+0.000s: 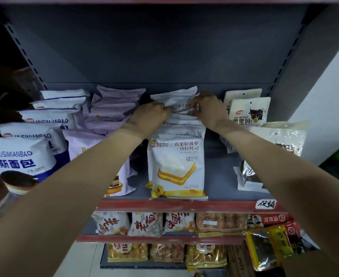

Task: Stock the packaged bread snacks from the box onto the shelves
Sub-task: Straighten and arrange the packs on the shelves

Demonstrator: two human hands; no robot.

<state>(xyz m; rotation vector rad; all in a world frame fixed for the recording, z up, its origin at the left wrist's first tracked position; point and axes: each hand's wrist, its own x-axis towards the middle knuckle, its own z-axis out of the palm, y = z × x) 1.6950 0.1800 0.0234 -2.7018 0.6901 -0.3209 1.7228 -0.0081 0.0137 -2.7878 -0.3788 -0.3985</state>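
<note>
**Two hands hold a white bread bag at the back of the shelf**

Both arms reach up to the top shelf (220, 172). The landmark here is the front white bag (177, 166) with a yellow sandwich picture, standing at the front edge of that shelf.

Straight behind the front white bag is a row of more bags like it. The white bread bag (176, 100) at the very back of that row is the one being held. The left hand (150, 114) has its fingers curled on the left edge of this bag. The right hand (208, 110) has its fingers curled on the right edge. So the bag sits between the two hands, touching both.

Left of the front white bag is a row of purple bags (112, 108). Further left is a row of blue and white bags (24, 156) with a dark round cake picture.

Right of the front white bag are cream bags (248, 112) with a dark snack picture, and clear bags (280, 136) near them.

Below the front white bag runs a red shelf edge (174, 205). Under it are more bread packs (146, 223) on lower shelves.
</note>
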